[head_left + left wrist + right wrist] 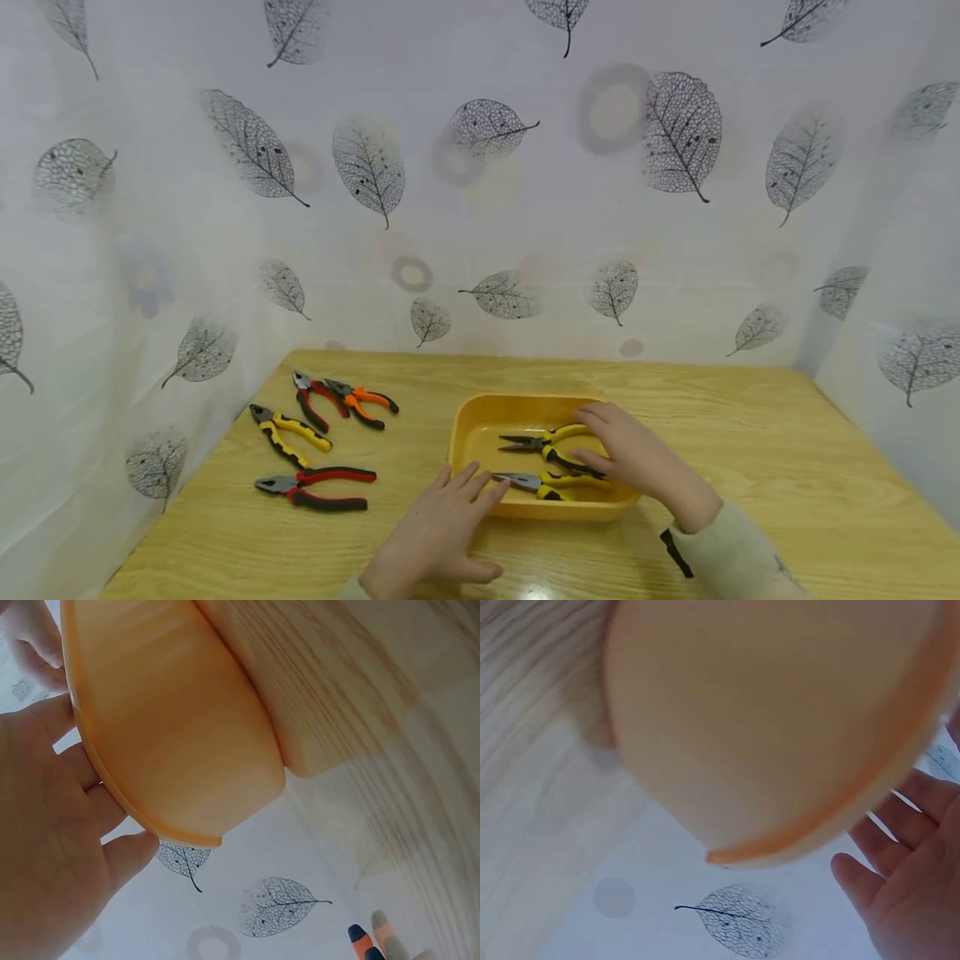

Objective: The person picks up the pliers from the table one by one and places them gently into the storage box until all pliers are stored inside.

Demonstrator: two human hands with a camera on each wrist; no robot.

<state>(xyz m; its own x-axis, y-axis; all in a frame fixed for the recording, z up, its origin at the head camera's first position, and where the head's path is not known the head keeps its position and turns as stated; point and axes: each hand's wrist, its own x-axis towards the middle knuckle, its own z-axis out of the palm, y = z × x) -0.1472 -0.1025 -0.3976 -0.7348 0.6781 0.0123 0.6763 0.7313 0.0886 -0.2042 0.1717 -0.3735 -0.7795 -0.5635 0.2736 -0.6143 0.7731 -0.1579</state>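
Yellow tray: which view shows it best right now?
The head view. It shows the tray from above, inside included, with two pliers lying in it, though the right hand covers part. The left wrist view shows only part of its outside and rim, next to the left hand; the right wrist view is similar but blurrier.

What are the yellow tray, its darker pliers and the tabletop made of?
Yellow tray: probably plastic; smooth, evenly coloured.
Darker pliers: slim, dark grey nose suggests metal; two-tone grips, plastic or rubber.
Tabletop: wood or laminate; visible grain, slight sheen.
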